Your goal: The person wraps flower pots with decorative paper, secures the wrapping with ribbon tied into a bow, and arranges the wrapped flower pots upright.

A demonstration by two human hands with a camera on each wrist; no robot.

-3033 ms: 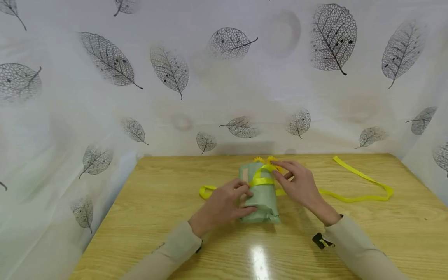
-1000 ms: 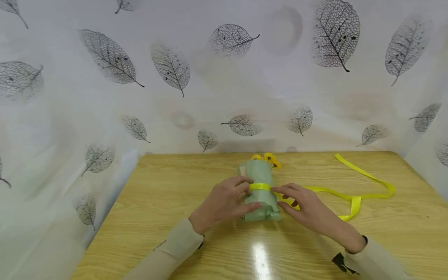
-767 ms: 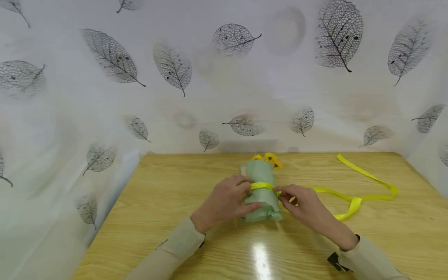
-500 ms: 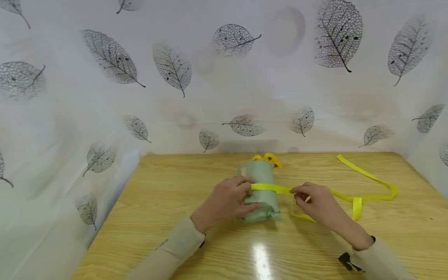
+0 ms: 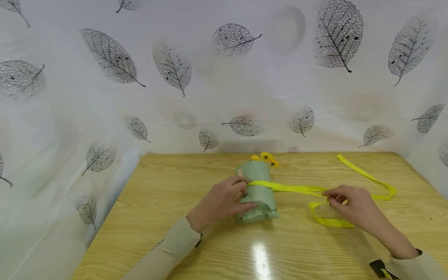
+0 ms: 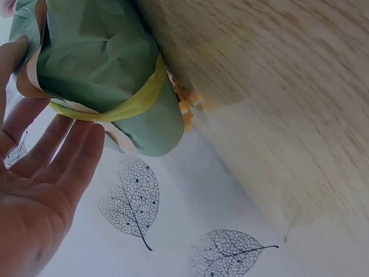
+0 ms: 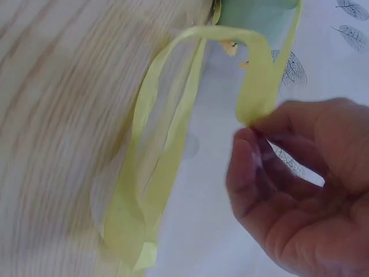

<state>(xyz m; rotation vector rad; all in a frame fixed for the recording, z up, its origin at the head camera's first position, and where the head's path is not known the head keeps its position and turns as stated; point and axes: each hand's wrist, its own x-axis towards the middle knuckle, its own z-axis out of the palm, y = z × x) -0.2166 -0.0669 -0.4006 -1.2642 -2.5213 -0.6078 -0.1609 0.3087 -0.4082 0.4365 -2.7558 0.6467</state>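
Note:
A bouquet (image 5: 259, 200) wrapped in green paper lies mid-table, its yellow flowers (image 5: 267, 157) poking out at the far end. My left hand (image 5: 218, 204) grips its left side, the thumb on the near part of the paper and the fingers higher up. In the left wrist view, those fingers lie along the wrap beside the yellow ribbon (image 6: 135, 107). That ribbon crosses the bouquet and stretches rightward to my right hand (image 5: 358, 206), which pinches it between thumb and fingertips. In the right wrist view the pinched ribbon (image 7: 258, 75) loops back down.
Loose ribbon (image 5: 371, 177) curves over the wooden table (image 5: 168, 233) at the right, and another loop (image 5: 332, 223) lies in front of the right hand. A white curtain (image 5: 196, 89) printed with leaves hangs behind the table's back edge.
The right hand went from the bouquet's top to its right side, then pulled the ribbon out rightward. The ribbon now stretches straight across the wrap. The left hand stays on the bouquet.

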